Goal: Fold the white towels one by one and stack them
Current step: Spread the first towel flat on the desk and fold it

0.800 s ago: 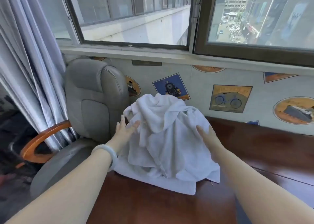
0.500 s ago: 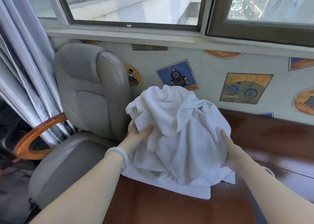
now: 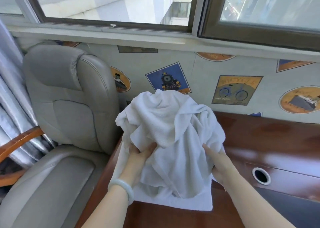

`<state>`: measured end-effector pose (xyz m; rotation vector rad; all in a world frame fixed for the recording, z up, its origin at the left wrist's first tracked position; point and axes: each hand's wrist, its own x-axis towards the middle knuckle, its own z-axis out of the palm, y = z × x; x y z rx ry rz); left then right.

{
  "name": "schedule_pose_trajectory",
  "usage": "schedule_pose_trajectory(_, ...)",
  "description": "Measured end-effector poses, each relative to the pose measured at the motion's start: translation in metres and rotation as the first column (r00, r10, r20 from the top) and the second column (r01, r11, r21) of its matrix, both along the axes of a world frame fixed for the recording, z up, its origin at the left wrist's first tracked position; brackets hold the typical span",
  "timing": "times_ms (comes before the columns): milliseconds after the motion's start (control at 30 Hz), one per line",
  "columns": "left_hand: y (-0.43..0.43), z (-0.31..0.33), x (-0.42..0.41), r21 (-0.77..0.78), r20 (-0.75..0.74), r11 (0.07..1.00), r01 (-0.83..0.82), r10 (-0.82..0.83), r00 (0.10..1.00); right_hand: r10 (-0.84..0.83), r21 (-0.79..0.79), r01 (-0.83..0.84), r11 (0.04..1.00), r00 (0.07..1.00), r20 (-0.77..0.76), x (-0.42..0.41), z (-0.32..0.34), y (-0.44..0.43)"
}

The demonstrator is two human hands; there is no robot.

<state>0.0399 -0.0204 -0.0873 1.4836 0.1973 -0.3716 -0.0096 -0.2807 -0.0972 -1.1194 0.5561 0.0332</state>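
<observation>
White towels (image 3: 171, 132) are lying heaped; left grip (image 3: 140, 156) and right grip (image 3: 217, 165) are clamping the heap's sides, risking lifting several together.

So the towel pile (image 3: 169, 132) sits at the left end of the desk (image 3: 259, 141), heaped on 1 flat towel (image 3: 190, 204) that pokes out under it toward the near edge. The left hand (image 3: 140, 156) grips the pile's left side and the right hand (image 3: 216, 162) holds its right side, so the heap is between the 2 hands. The chair (image 3: 69, 106) is just left of the desk, with the curtain (image 3: 10, 98) further left. There's a cable hole (image 3: 261, 176) in the desk, right of the right hand. The wall (image 3: 199, 75) runs behind the desk, with the window (image 3: 110, 4) above it.
</observation>
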Motion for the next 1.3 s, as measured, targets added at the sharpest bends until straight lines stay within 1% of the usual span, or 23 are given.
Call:
schedule_pose_trajectory(100, -0.007, 0.010, -0.005, -0.109, 0.117, 0.994, 0.001, 0.012, 0.993, -0.051, 0.047, 0.048, 0.998, 0.997, 0.052, -0.010, 0.007, 0.003)
schedule_pose_trajectory(200, -0.018, 0.029, -0.014, -0.156, 0.214, 0.988, 0.002, 0.031, 0.976, -0.104, 0.103, 0.093, 0.990, 0.989, 0.102, -0.019, 0.016, -0.001)
schedule_pose_trajectory(267, -0.028, 0.049, -0.015, -0.187, 0.267, 0.982, 0.034, 0.018, 0.964, -0.111, 0.118, 0.091, 0.989, 0.978, 0.175, -0.024, 0.030, -0.010)
schedule_pose_trajectory(367, -0.054, 0.097, -0.012, -0.255, 0.340, 0.962, 0.092, 0.000, 0.940, -0.109, 0.097, 0.083, 0.992, 0.948, 0.299, -0.027, 0.066, -0.037)
schedule_pose_trajectory(433, -0.081, 0.130, -0.009, -0.306, 0.384, 0.942, 0.135, -0.008, 0.923, -0.102, 0.061, 0.085, 0.994, 0.912, 0.396, -0.028, 0.099, -0.063)
schedule_pose_trajectory(533, -0.134, 0.174, -0.010, -0.379, 0.433, 0.907, 0.183, -0.001, 0.902, -0.117, -0.018, 0.147, 0.989, 0.850, 0.514, -0.031, 0.152, -0.112)
schedule_pose_trajectory(633, -0.198, 0.204, -0.014, -0.426, 0.423, 0.879, 0.217, -0.018, 0.906, -0.159, -0.063, 0.230, 0.971, 0.822, 0.547, -0.036, 0.198, -0.172)
schedule_pose_trajectory(733, -0.265, 0.216, -0.011, -0.448, 0.444, 0.856, 0.256, -0.035, 0.895, -0.173, -0.062, 0.245, 0.967, 0.822, 0.543, -0.041, 0.221, -0.238)
schedule_pose_trajectory(800, -0.305, 0.209, -0.006, -0.474, 0.415, 0.846, 0.246, -0.032, 0.909, -0.178, -0.065, 0.243, 0.968, 0.845, 0.504, -0.040, 0.217, -0.280)
schedule_pose_trajectory(867, -0.339, 0.181, -0.001, -0.441, 0.338, 0.873, 0.209, -0.054, 0.939, -0.208, -0.079, 0.263, 0.962, 0.886, 0.414, -0.036, 0.193, -0.320)
schedule_pose_trajectory(900, -0.353, 0.161, 0.001, -0.380, 0.289, 0.908, 0.175, -0.064, 0.955, -0.213, -0.101, 0.265, 0.959, 0.909, 0.359, -0.033, 0.173, -0.337)
schedule_pose_trajectory(967, -0.373, 0.114, -0.001, -0.169, 0.127, 0.983, 0.068, -0.047, 0.991, -0.158, -0.180, 0.197, 0.964, 0.965, 0.210, -0.027, 0.121, -0.364)
schedule_pose_trajectory(1000, -0.380, 0.087, -0.004, -0.068, 0.026, 0.997, 0.042, -0.040, 0.999, -0.129, -0.199, 0.151, 0.968, 0.984, 0.121, -0.026, 0.094, -0.372)
schedule_pose_trajectory(1033, -0.384, 0.061, -0.008, -0.009, -0.069, 0.999, 0.045, -0.046, 0.997, -0.107, -0.190, 0.112, 0.975, 0.994, 0.035, -0.027, 0.072, -0.377)
schedule_pose_trajectory(1067, -0.387, 0.037, -0.012, 0.007, -0.130, 0.998, 0.059, -0.058, 0.990, -0.090, -0.175, 0.082, 0.981, 0.995, -0.040, -0.028, 0.053, -0.380)
schedule_pose_trajectory(1100, -0.389, 0.019, -0.017, 0.003, -0.152, 0.998, 0.060, -0.059, 0.987, -0.083, -0.173, 0.066, 0.983, 0.993, -0.089, -0.028, 0.040, -0.381)
schedule_pose_trajectory(1133, -0.391, 0.007, -0.020, -0.024, -0.151, 0.998, 0.049, -0.052, 0.987, -0.082, -0.195, 0.061, 0.979, 0.991, -0.101, -0.026, 0.031, -0.379)
schedule_pose_trajectory(1167, -0.393, 0.003, -0.023, -0.059, -0.130, 0.997, 0.043, -0.051, 0.990, -0.081, -0.259, 0.058, 0.964, 0.994, -0.079, -0.021, 0.024, -0.378)
schedule_pose_trajectory(1200, -0.397, 0.003, -0.023, -0.078, -0.098, 0.996, 0.042, -0.050, 0.994, -0.057, -0.366, 0.035, 0.930, 0.997, -0.049, -0.015, 0.017, -0.375)
schedule_pose_trajectory(1233, -0.402, 0.005, -0.023, -0.087, -0.057, 0.994, 0.064, -0.069, 0.996, 0.005, -0.505, -0.027, 0.863, 0.999, -0.045, -0.008, 0.012, -0.372)
schedule_pose_trajectory(1267, -0.407, 0.007, -0.020, -0.072, -0.015, 0.990, 0.119, -0.121, 0.993, 0.092, -0.639, -0.130, 0.758, 0.991, -0.093, -0.002, 0.007, -0.368)
schedule_pose_trajectory(1300, -0.414, 0.011, -0.020, -0.045, 0.014, 0.982, 0.185, -0.184, 0.983, 0.169, -0.731, -0.245, 0.636, 0.969, -0.178, 0.002, 0.002, -0.364)
